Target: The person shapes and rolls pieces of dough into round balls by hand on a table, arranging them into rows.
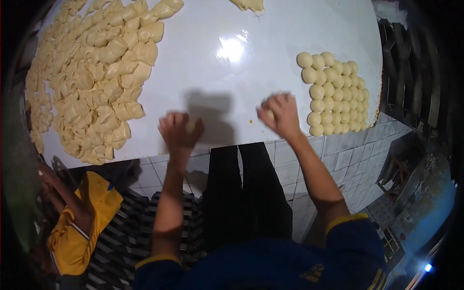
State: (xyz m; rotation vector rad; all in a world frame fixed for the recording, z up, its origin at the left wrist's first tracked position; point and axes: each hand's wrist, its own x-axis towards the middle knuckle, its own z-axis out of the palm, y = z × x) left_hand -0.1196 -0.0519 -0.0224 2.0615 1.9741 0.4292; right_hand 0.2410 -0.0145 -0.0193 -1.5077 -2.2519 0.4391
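My left hand (177, 129) is curled round a small dough ball (193, 126) close to the near edge of the white table; part of the ball shows between thumb and fingers. My right hand (282, 115) cups another dough ball (269, 115), mostly covered by the fingers, on the tabletop farther right. To the left lies a wide heap of cut dough pieces (104, 72). Smooth round dough balls (333, 94) stand in close rows to the right of my right hand.
The white table (270, 43) has its near edge just below my hands. A flat dough piece (249, 4) lies at the far side. A person in a yellow shirt (92, 212) is at the lower left. Dark slatted crates (130, 227) stand near my left arm.
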